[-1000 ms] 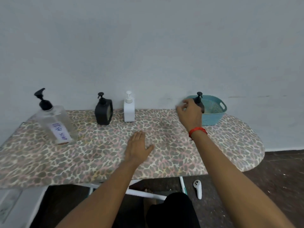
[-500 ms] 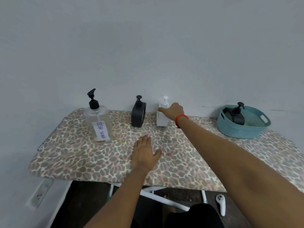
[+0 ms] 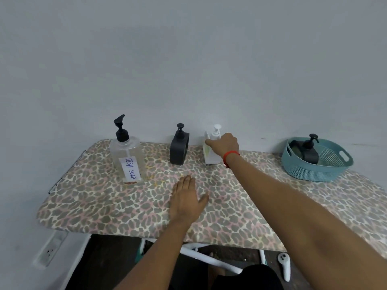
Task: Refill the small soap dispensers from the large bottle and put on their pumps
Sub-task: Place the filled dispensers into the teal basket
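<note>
A large clear bottle labelled DISH SOAP, with a black pump, stands at the back left of the leopard-print board. To its right stands a small black dispenser with its pump on. My right hand grips the small white dispenser, which tilts slightly; its white pump is on. My left hand rests flat on the board, fingers straight. Another black dispenser with a pump sits in the teal basket.
The teal basket stands at the back right of the board, near the wall. A white controller lies on the dark floor below. A wall socket is at the lower left.
My right hand left the black dispenser in the basket, moved left and took hold of the white dispenser, tilting it. The view shifted left. My left hand stayed flat on the board.
</note>
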